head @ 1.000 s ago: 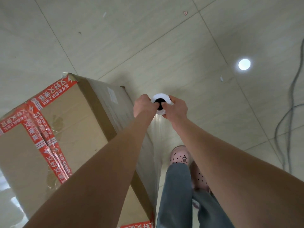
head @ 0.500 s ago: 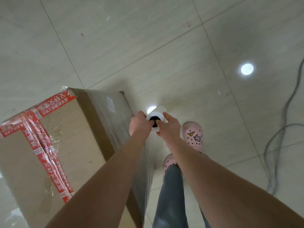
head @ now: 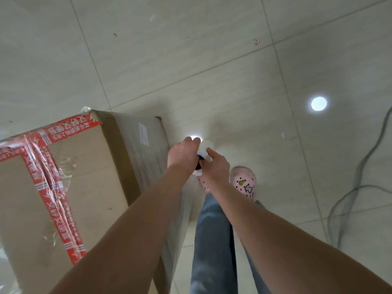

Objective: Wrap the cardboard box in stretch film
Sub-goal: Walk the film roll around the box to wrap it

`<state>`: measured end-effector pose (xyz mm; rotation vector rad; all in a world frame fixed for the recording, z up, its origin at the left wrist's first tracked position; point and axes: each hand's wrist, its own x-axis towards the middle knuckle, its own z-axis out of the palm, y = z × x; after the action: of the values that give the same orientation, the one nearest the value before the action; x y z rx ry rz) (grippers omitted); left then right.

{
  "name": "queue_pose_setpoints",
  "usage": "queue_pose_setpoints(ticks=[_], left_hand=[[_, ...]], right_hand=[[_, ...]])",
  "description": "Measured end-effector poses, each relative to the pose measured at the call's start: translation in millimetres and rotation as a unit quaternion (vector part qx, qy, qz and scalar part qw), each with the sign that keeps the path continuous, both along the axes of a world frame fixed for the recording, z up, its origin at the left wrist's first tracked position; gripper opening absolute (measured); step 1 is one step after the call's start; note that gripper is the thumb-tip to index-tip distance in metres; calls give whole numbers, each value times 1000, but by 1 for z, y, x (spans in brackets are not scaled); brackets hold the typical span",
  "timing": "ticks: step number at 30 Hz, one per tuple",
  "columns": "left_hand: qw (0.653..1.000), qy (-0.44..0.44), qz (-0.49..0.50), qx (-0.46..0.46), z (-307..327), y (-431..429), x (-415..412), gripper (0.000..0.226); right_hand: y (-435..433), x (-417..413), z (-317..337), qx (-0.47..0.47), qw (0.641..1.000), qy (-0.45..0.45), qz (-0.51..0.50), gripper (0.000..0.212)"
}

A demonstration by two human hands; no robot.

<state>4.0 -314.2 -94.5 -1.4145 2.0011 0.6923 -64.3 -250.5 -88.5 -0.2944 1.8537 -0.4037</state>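
Head view puts the cardboard box [head: 89,187] at our left, standing on the tiled floor [head: 191,60]; we look down on its top face and along the side that faces us. Red printed tape [head: 55,200] crosses the top in a band along the far edge and a strip running toward us. Stretch film [head: 148,149] already lies glossy over the near side, and a crinkled flap of it folds onto the top over the tape. A clear sheet runs down beside the box's near edge, below our left forearm.

Just beyond the box's far corner we hold the film roll [head: 205,154], white with a dark core. Our left hand [head: 182,153] grips it from the box side and our right hand [head: 216,166] from the other. The fingers of both are curled round its top end, the two hands nearly touching.

Under the hands we see a pink clog [head: 244,183] with small charms and a blue-jeaned leg [head: 212,240]. Farther right a grey cable [head: 360,177] snakes over the tiles, and a round light reflection [head: 318,103] shines on the floor.
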Motion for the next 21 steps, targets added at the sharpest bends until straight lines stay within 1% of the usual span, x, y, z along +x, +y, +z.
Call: queue_pose_setpoints(ticks=[1,3,4,6,8,9,11,12,13,14,16,17,19,20,21], left_hand=[[1000,5,28,-2,-1,-3,2,18],[993,0,119,0,0,-11,7,18],[985,-10,172,2,1,-17,11,18],[966,-34,258,8,1,-28,18,18],[945,-32,325,30,-2,-35,27,23],[929,-9,366,50,-5,-36,30,27],[897,41,431,92,-8,-38,32,35],[894,51,433,101,-7,-40,32,36],[905,54,411,96,-7,-43,30,35],[927,52,363,74,-7,-47,29,33],[974,53,220,15,-4,-59,26,38],[988,61,143,-4,-3,-65,25,44],[998,65,13,-22,-4,-76,23,46],[997,62,-31,-26,-4,-81,22,41],[996,59,-55,-32,-4,-85,21,35]], right_hand=[[-5,-4,2,-10,1000,7,18,25],[-16,-8,4,-19,1000,6,13,23],[-20,-9,2,-19,1000,2,1,29],[-27,-8,-3,-24,1000,-6,3,52],[-34,-4,-7,-12,999,-40,13,69],[-38,-1,-9,0,998,-55,3,72],[-49,5,-12,2,999,-52,-13,64],[-54,8,-14,-5,999,-38,-14,58],[-60,9,-15,-12,999,-28,-19,53],[-64,10,-15,-12,999,-26,-23,50],[-72,11,-15,-8,999,-26,-16,47],[-74,11,-15,-5,1000,-23,-9,44],[-81,11,-15,-5,1000,-11,6,37],[-84,10,-15,-6,1000,-3,17,35],[-88,9,-15,-8,999,8,34,34]])
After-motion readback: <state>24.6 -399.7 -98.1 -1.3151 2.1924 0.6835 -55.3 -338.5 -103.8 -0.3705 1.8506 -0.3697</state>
